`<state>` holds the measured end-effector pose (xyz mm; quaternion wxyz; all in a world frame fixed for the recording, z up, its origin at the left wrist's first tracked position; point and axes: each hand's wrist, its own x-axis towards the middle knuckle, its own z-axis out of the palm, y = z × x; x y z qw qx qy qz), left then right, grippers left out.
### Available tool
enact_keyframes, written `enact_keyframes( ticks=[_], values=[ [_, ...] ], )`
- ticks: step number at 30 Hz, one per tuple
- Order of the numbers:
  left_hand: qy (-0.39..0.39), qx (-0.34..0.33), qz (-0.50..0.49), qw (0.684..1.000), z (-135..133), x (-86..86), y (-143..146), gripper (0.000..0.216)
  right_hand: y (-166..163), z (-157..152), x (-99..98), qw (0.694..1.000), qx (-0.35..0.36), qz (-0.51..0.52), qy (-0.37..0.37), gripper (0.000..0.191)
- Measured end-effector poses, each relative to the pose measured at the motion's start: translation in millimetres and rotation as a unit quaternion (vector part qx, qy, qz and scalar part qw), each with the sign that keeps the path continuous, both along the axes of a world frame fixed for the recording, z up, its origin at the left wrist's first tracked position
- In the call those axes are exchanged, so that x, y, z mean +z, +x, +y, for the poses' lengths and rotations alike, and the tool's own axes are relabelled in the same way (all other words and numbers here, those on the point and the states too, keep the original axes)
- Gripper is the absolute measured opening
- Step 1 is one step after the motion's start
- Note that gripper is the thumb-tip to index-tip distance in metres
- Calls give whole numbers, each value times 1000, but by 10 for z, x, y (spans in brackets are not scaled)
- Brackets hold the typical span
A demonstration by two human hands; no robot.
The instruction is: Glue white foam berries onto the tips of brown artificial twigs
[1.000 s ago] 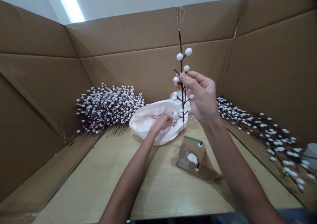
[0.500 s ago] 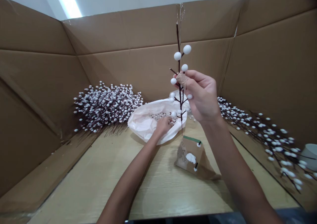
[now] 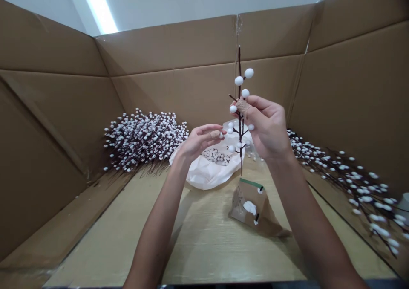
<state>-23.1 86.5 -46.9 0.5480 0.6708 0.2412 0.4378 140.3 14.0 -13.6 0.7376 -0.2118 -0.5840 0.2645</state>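
Note:
My right hand (image 3: 268,127) pinches a dark brown artificial berry stem (image 3: 240,63) and holds it upright above the table. White berries sit on several of its side twigs, while one twig at upper left has a bare tip. Tape wraps my right thumb. My left hand (image 3: 203,140) is raised left of the stem, thumb and fingers closed on a small white berry (image 3: 221,134). Below it lies an open white plastic bag (image 3: 204,176) holding many loose berries (image 3: 217,156).
A cardboard block (image 3: 239,214) with white smears and two dark bits stands in front of the bag. Finished-looking berry stems are heaped at back left (image 3: 143,137) and along the right (image 3: 358,182). Cardboard walls (image 3: 172,46) enclose the table (image 3: 198,246).
My left hand has come up out of the bag with a white berry and moved close to the stem. My right hand still holds the stem; the view has shifted slightly.

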Motion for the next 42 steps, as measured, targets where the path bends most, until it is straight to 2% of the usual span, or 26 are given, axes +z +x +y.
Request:
enact_keyframes(
  ticks=[5, 11, 16, 22, 31, 42],
  values=[
    [13, -20, -72, 997, -333, 286, -136, 23, -25, -36, -5, 1000, 12, 14, 0, 13],
    [18, -1, -119, 993, -529, 408, -192, 21, -104, -99, -32, 999, 31, 8, 8, 7],
    [15, 55, -129, 990, -613, 437, -186, 20, -167, -145, -61, 999, 25, -23, 9, 5],
    [5, -2, -141, 990, -728, 483, -204, 20, -206, -170, -69, 998, 15, -50, 31, 6],
    [-10, -30, -213, 976, -775, 477, -180, 11, -231, -166, -82, 997, -7, -49, 57, 7],
    [-70, -4, -281, 957, -782, 415, 18, 12, -255, -206, -75, 996, -42, -48, 67, 6]
  ],
)
